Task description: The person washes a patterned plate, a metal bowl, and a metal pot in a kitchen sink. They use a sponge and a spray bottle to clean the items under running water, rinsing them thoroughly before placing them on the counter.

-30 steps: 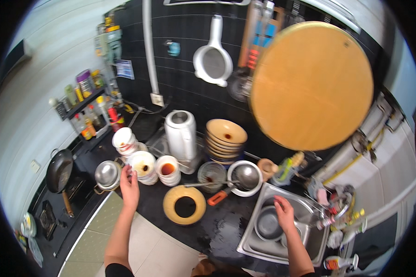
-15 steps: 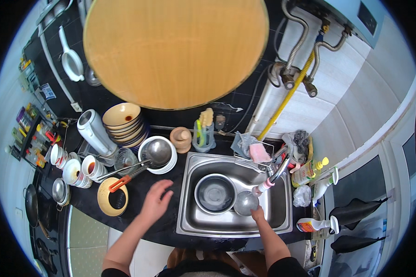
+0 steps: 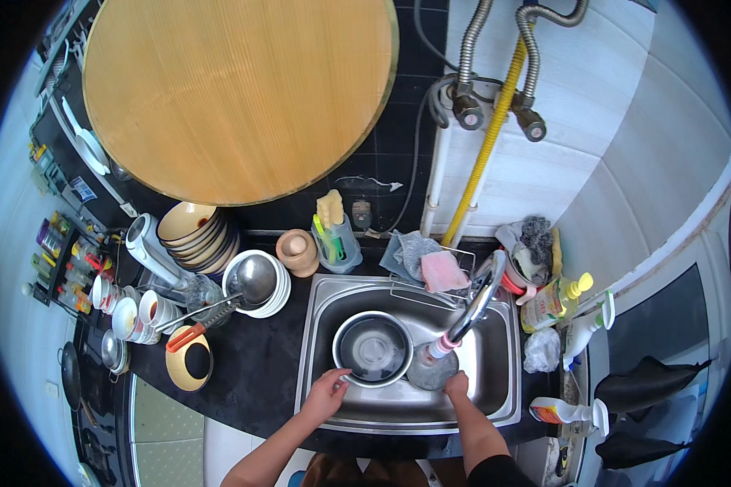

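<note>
A round metal basin [image 3: 339, 341] stands on the left side of the steel sink [image 3: 309, 406], with some water in it. At its near-left rim is my left hand [image 3: 325, 396], fingers bent against the edge as if pinching it. My right hand [image 3: 457, 385] grips the near-right edge of a clear glass bowl [image 3: 430, 375] beside the basin. The bowl sits under the tap [image 3: 475, 312], whose pinkish nozzle end covers part of it. I cannot tell whether water is running.
A wire rack with a pink sponge [image 3: 444, 272] stands behind the sink. Spray bottles [image 3: 568, 411] and a yellow-capped detergent bottle [image 3: 552, 305] line the right. Left are white bowls [image 3: 276, 300] with a ladle [image 3: 254, 280], a yellow bowl [image 3: 179, 376], and stacked bowls [image 3: 188, 221].
My left hand has gone from above the counter, rightward and down, to the basin's rim. My right hand keeps hold of the glass bowl under the tap. The view has shifted.
</note>
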